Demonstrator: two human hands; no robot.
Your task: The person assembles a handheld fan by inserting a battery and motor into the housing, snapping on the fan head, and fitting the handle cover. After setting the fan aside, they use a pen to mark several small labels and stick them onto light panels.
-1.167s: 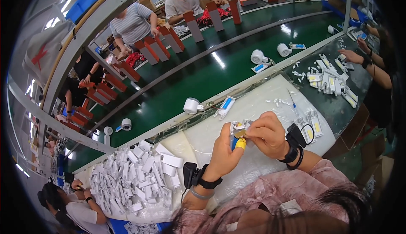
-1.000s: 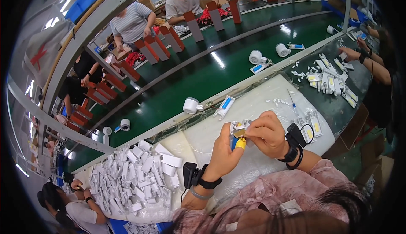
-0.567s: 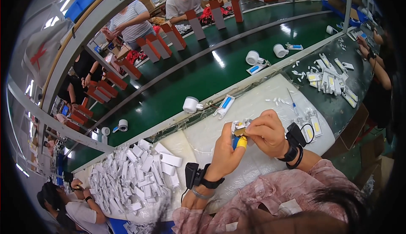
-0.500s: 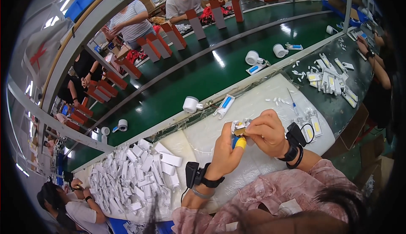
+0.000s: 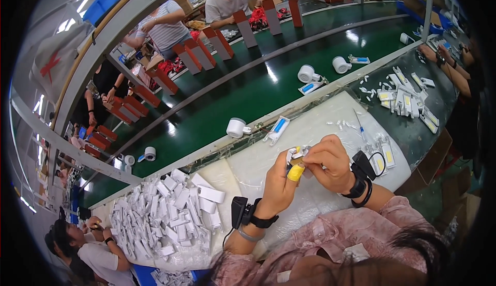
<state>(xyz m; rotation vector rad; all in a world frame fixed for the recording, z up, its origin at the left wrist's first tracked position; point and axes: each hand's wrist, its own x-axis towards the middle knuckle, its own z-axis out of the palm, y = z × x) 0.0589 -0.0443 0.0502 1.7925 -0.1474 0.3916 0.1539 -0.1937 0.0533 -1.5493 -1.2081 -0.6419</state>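
Note:
Over the wrapped pad, my left hand (image 5: 278,190) is closed around a small white lamp part with a yellowish plate (image 5: 296,158). Yellow tape (image 5: 295,173) covers its thumb, which presses against the part. My right hand (image 5: 333,167) meets it from the other side, fingertips pinched together at the part's edge; what exactly lies between them is hidden. A white assembly with a blue cell (image 5: 278,128) lies just beyond my hands. To the right of my right hand are a thin screwdriver (image 5: 360,123) and several white pieces with yellow panels (image 5: 379,161).
White housings are heaped (image 5: 165,211) on the left. More yellow-panelled parts (image 5: 405,100) lie on the dark table at right. Beyond the rail runs a green conveyor (image 5: 206,120) carrying white round lamp heads (image 5: 236,127) and upright orange-grey boxes (image 5: 217,43). Other people work around the line.
My hands stay together on the part, with the left thumb slightly turned and the blue piece beneath it now mostly hidden. The view has shifted slightly.

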